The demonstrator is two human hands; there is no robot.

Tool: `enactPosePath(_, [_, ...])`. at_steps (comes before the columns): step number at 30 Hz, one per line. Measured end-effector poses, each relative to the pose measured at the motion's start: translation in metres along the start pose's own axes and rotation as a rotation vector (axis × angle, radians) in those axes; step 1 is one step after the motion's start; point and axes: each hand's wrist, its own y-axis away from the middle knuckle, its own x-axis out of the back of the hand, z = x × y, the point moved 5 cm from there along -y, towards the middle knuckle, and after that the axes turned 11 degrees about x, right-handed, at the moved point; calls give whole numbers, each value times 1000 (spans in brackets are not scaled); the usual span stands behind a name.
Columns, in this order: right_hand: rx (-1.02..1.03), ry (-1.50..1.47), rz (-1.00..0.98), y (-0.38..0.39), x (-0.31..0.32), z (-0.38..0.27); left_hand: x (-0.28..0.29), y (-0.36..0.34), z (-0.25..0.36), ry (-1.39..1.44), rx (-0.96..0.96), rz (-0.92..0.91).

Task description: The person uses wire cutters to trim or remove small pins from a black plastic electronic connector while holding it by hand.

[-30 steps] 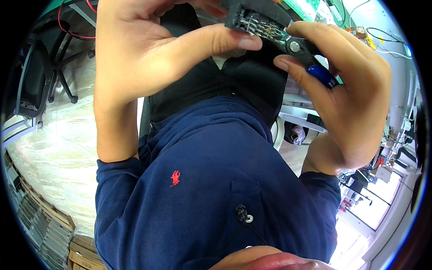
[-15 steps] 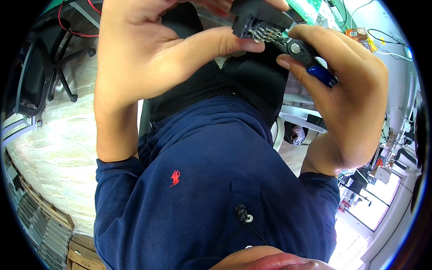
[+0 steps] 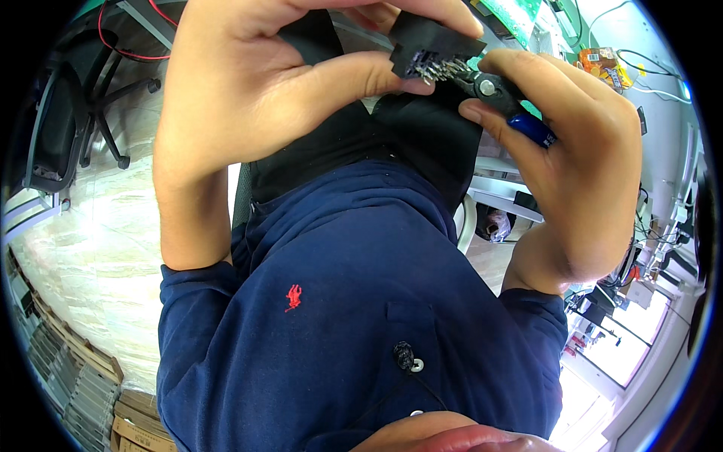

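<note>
Between the thumb and fingers of my left hand (image 3: 256, 90) is a black block-shaped connector (image 3: 423, 44). A cluster of thin metal pins (image 3: 440, 69) sticks out of its lower side, toward me. My right hand (image 3: 580, 113) is closed around small pliers (image 3: 488, 89) with blue handles and a round pivot. Their jaws reach in among the pins at the connector's right end; whether they grip a pin is too small to tell. Both hands are raised over my lap, close together.
Beyond my right hand, a green circuit board (image 3: 516, 19) and an orange snack packet (image 3: 602, 66) lie on the bench among loose cables. A black office chair (image 3: 64, 128) stands on the left. Flattened cardboard (image 3: 139, 422) is stacked at the lower left.
Both hands have shifted slightly to the left. The connector has tilted a little, and the pliers have moved along with it, still at the pins.
</note>
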Motion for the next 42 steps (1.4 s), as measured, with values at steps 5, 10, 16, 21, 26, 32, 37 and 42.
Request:
enactPosePath(5, [-1, -41, 61, 0, -2, -2, 1, 0, -1, -64, 2, -5])
enactPosePath(10, [-76, -102, 143, 0, 1, -6, 3, 7, 0, 9, 194, 160])
enactPosePath(16, [-94, -98, 298, 9, 2, -8, 6, 8, -2, 105, 124, 186])
enactPosePath(21, [-187, -376, 484, 22, -8, -11, 2, 10, -13, 341, 78, 250])
enactPosePath(26, [-268, -596, 565, 30, -17, -12, -2, 9, -8, 401, 105, 212])
enactPosePath(32, [-282, -710, 808, 29, -26, -6, -14, 7, -15, 611, 94, 166])
enactPosePath(37, [-301, -681, 874, 30, -32, -6, -22, 10, -10, 652, 157, 146])
enactPosePath(42, [-232, -567, 725, 24, -21, -14, -30, 9, -18, 777, 113, 138])
